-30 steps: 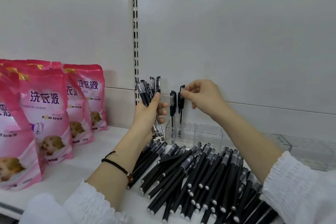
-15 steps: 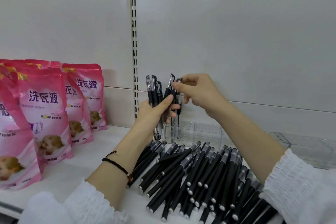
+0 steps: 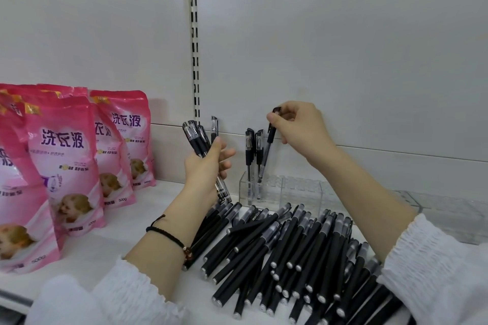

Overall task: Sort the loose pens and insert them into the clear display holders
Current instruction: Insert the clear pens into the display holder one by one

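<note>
Two pens [image 3: 250, 158] already stood in the clear holder [image 3: 244, 190]. A moment before, the right hand [image 3: 301, 126] was picking at the bunch of pens [image 3: 196, 140]. Now its grip pinched a third pen [image 3: 267, 155] by the cap, tip down in the holder, at 3 o'clock of the two. The left hand [image 3: 206, 169] gripped the bunch tight. Many black pens [image 3: 290, 245] lay at 6 o'clock, so lots was left.

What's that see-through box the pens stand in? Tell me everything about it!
The clear holder looks like plastic: a low box with rows of small slots. It stands on the shelf, behind the pile of black pens. Two pens stand upright in its left end. The right hand pinches a third pen, tilted, its lower end reaching in beside them.
</note>
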